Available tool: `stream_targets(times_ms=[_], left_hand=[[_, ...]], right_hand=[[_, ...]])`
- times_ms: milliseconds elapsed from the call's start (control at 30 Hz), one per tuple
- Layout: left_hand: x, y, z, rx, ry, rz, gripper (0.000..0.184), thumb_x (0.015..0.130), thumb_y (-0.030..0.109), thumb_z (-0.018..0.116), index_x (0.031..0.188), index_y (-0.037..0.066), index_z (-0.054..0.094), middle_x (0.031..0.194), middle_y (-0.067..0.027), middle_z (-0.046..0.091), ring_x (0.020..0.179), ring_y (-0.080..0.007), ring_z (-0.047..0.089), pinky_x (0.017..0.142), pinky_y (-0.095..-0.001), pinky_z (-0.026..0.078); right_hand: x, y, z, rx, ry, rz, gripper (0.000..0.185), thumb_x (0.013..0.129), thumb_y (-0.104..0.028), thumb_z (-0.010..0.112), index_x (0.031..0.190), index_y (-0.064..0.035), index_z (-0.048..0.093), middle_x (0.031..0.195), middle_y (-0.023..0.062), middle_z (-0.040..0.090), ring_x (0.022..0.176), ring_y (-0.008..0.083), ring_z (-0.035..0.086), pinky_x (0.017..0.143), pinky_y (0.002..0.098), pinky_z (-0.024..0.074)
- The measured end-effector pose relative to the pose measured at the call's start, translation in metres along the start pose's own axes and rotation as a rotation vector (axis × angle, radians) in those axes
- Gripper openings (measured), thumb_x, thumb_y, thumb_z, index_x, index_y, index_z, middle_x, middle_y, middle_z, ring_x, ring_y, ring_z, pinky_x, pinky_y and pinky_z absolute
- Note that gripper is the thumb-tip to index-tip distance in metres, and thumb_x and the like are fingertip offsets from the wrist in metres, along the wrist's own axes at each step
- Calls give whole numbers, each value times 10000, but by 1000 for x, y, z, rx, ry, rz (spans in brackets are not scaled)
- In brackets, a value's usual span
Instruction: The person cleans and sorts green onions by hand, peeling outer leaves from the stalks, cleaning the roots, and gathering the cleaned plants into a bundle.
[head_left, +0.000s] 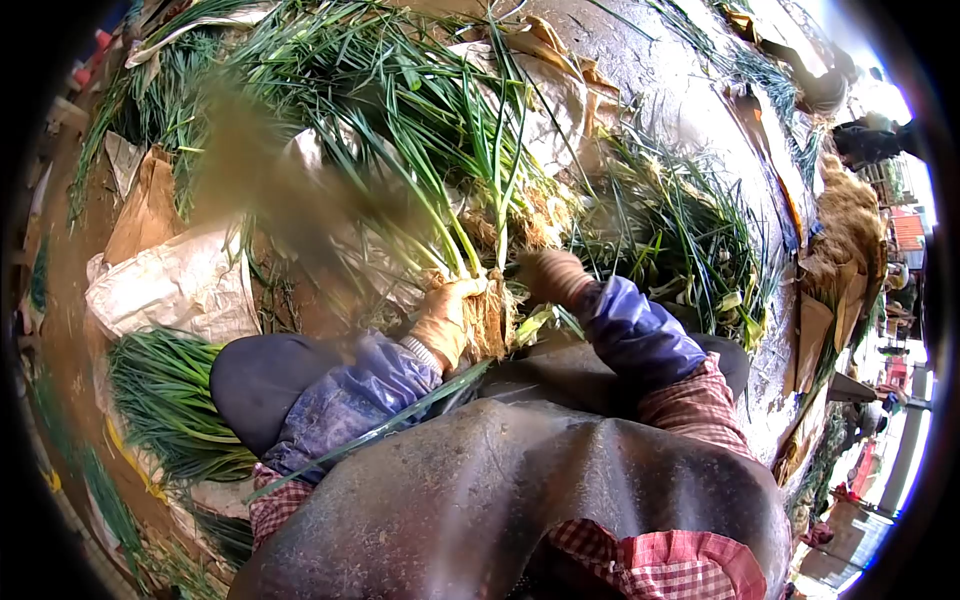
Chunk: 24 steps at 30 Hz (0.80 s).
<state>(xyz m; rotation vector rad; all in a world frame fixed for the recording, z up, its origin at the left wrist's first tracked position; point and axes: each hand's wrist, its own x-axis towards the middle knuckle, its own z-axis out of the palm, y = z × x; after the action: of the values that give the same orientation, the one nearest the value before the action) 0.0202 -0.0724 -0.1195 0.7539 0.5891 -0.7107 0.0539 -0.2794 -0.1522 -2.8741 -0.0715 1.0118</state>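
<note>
My left hand (pixel 447 318), in a yellowish work glove, is closed around a few green onions (pixel 462 245) near their roots. Their white stems and long green leaves point up and away from me, and brown stringy roots (pixel 487 325) hang beside my fingers. Just right of these stems is my right hand (pixel 553 276), also gloved and blurred. Its fingers are not clear enough to show whether they hold anything. Behind both hands lies a large heap of green onions (pixel 400 80), with pale tangled roots (pixel 543 215) towards me.
A second pile of leaves (pixel 690 240) lies to the right. Near my left knee rests a neat bundle of green onions (pixel 170 400), with crumpled paper (pixel 180 285) above it. A dark apron (pixel 480 500) covers my lap. People and stalls show at the far right. A brown smear blurs the upper left.
</note>
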Motion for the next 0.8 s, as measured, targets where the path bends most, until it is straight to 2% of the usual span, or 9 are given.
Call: stream_targets(times_ms=[100, 233, 300, 367, 433, 533, 633, 700, 800], left_hand=[[-4, -1, 5, 30, -34, 33, 183, 798, -12, 571, 970, -35, 629, 914, -104, 657, 817, -200, 631, 758, -289, 521], [-1, -1, 6, 256, 2, 64, 223, 766, -76, 607, 977, -16, 642, 885, -85, 664, 736, -190, 639, 695, -283, 534], [1, -4, 5, 188, 19, -25, 199, 747, -94, 629, 926, -6, 642, 850, -73, 659, 684, -190, 637, 662, -287, 540], [6, -10, -2, 259, 8, 172, 159, 762, -87, 624, 892, 3, 637, 825, -60, 650, 682, -190, 637, 666, -291, 541], [8, -14, -4, 212, 43, 96, 143, 783, -70, 619, 903, 7, 632, 820, -50, 643, 709, -190, 636, 679, -292, 541], [-17, -1, 16, 43, -22, -19, 156, 805, -43, 611, 952, 8, 629, 870, -70, 652, 805, -199, 639, 721, -314, 542], [-22, 2, 24, -9, -70, -62, 174, 816, -27, 607, 983, 12, 632, 894, -77, 659, 815, -205, 642, 725, -323, 542], [-11, -3, 15, 90, -8, -60, 202, 826, -12, 602, 1023, 18, 631, 927, -79, 662, 825, -206, 641, 729, -324, 540], [-3, -8, 14, -52, -173, 93, 225, 837, -10, 587, 1054, 30, 637, 962, -67, 663, 825, -189, 638, 716, -315, 539]], right_hand=[[-23, 3, -27, 829, 366, 55, 251, 889, -240, 548, 973, -23, 640, 712, 72, 649, 573, 159, 595, 533, 296, 509], [-46, -23, -69, 1321, -40, 14, 389, 853, -378, 642, 1014, -24, 648, 640, 33, 612, 419, 110, 513, 379, 258, 416], [-50, -39, -72, 1249, -222, -25, 361, 809, -393, 692, 936, -56, 673, 594, 25, 611, 398, 76, 494, 352, 228, 359], [-35, -45, -58, 1132, -185, -149, 258, 815, -305, 696, 857, -51, 687, 605, 16, 615, 401, 75, 487, 363, 219, 346], [-32, -44, -50, 1229, -128, -247, 237, 836, -245, 659, 796, -13, 681, 622, 5, 618, 568, 65, 558, 521, 245, 452], [-31, -41, -42, 1285, -23, -382, 215, 842, -241, 649, 805, -33, 689, 604, 4, 612, 552, 102, 564, 526, 239, 446], [-45, -50, -58, 1107, 15, -131, 187, 839, -242, 640, 830, -64, 699, 578, 38, 597, 540, 149, 569, 530, 264, 450], [-52, -56, -62, 638, 403, -331, 315, 807, -359, 640, 811, -47, 679, 630, 106, 621, 526, 249, 580, 510, 367, 467], [-61, -63, -74, 202, 439, -349, 274, 814, -341, 607, 799, -76, 676, 663, 133, 621, 575, 304, 588, 528, 390, 470]])
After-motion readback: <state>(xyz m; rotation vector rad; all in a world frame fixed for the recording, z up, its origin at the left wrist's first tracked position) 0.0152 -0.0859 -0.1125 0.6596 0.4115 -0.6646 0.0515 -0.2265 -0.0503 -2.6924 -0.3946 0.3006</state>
